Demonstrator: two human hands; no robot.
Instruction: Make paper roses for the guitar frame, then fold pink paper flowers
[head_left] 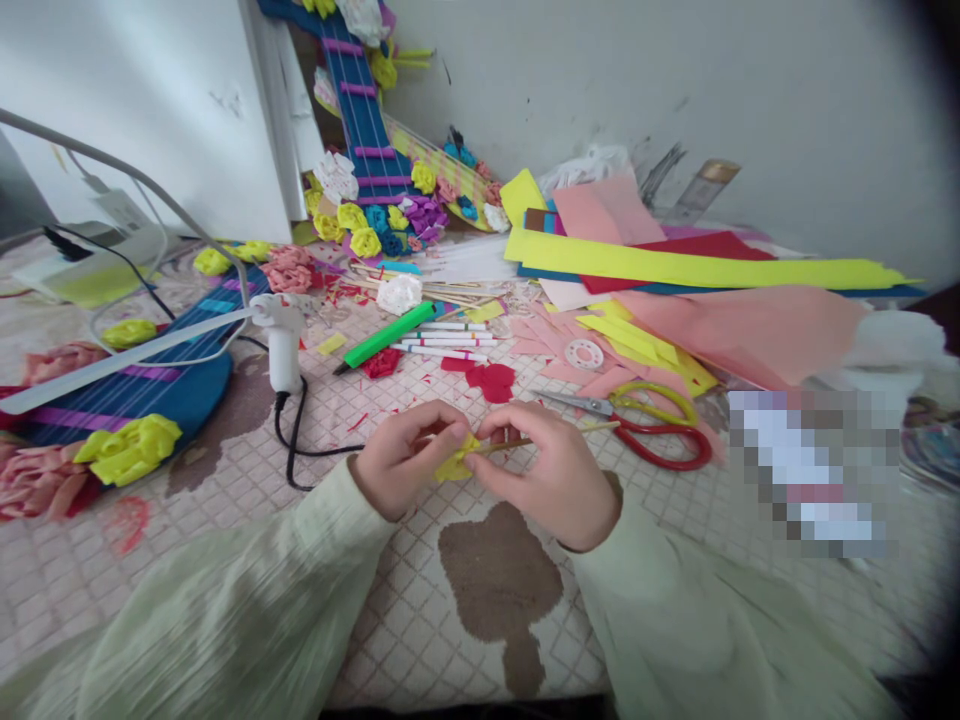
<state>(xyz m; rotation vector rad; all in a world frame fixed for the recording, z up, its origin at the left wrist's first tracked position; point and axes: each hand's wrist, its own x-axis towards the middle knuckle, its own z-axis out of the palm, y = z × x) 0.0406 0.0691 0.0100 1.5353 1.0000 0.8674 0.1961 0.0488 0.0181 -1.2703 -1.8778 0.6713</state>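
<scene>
My left hand (405,455) and my right hand (551,475) meet low in the middle of the view, both with fingers pinched. Between them sits a small piece of yellow paper (455,463), partly rolled. A thin wooden stick (555,436) runs from the paper rightward under my right fingers. My left fingers pinch the yellow paper; my right fingers pinch the stick and the paper's edge. Red-handled scissors (660,432) lie just right of my right hand.
A white glue gun (283,340) with a black cord stands to the left. A green marker (390,336) and thin pens (450,342) lie ahead. Coloured paper sheets (675,265) pile at the right. Blue paper guitars with paper flowers (135,390) lie left and behind.
</scene>
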